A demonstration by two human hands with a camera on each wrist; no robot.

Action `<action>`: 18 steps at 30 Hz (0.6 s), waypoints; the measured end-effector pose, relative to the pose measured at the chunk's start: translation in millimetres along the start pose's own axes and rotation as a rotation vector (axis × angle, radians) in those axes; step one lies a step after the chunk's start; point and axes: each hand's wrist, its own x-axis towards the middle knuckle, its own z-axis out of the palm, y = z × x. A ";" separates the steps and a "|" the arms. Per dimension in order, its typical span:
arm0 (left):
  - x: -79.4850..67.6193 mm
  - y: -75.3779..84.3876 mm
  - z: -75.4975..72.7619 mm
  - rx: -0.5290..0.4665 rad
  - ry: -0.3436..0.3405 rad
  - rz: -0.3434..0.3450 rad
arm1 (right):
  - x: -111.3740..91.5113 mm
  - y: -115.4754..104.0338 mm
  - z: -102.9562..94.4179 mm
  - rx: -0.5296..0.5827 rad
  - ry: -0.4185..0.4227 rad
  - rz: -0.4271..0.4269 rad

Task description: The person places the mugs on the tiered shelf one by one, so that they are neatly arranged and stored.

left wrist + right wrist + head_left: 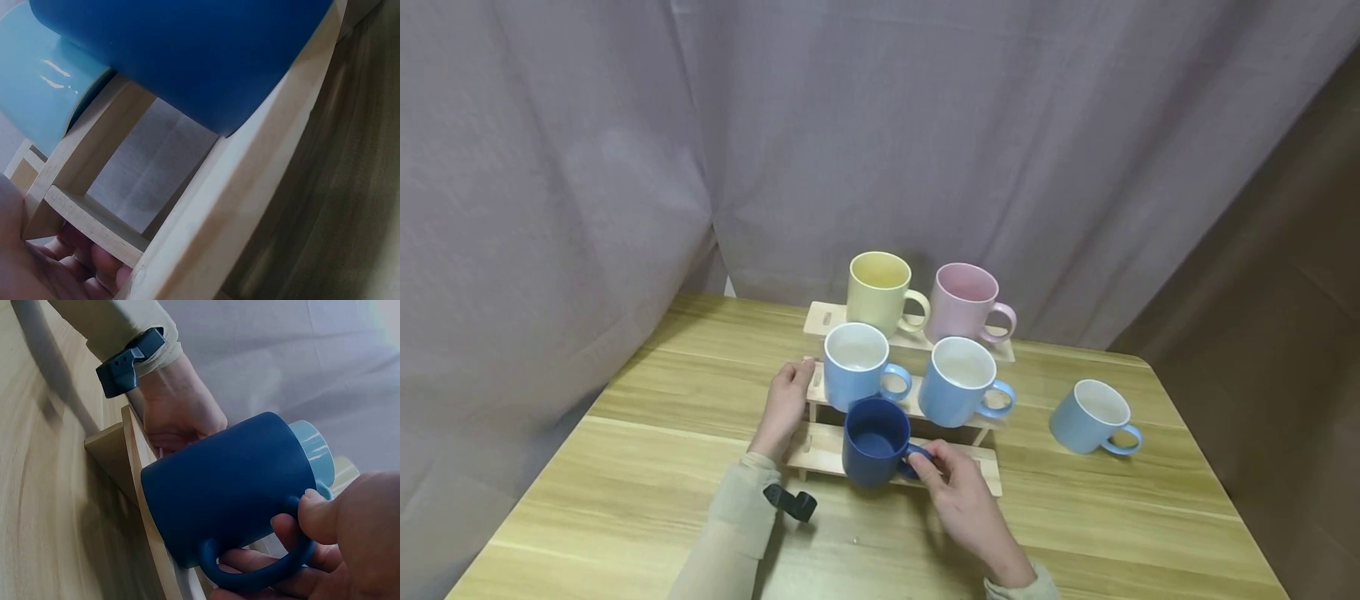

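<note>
A dark blue mug point(867, 465) stands upright on the lowest step of a three-tier wooden rack point(820, 450). My right hand point(966, 504) pinches its handle, with the thumb on top and fingers curled beneath, as the right wrist view shows. At the rack's left end, my left hand point(784, 406) grips the middle tier; its fingers point(103, 259) curl round the wooden side piece in the left wrist view. Behind the dark blue mug, two light blue mugs point(850, 379) point(951, 396) sit on the middle tier. The mug's base meets the front board in the right wrist view.
On the top tier are a yellow mug point(872, 304) and a pink mug point(955, 312). Another light blue mug point(1078, 425) stands on the wooden table point(647, 400) to the right of the rack. A grey curtain point(880, 125) hangs behind the table.
</note>
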 end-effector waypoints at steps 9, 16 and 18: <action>-1.0 1.5 0.0 -0.011 0.006 -0.003 | 0.0 -1.4 -2.0 0.021 -0.020 0.016; -2.5 2.0 -0.7 -0.018 -0.013 -0.011 | -2.0 3.1 -8.6 0.062 -0.029 0.035; -2.1 1.6 -0.9 -0.016 -0.014 -0.008 | -2.6 4.5 -11.0 0.061 -0.022 0.050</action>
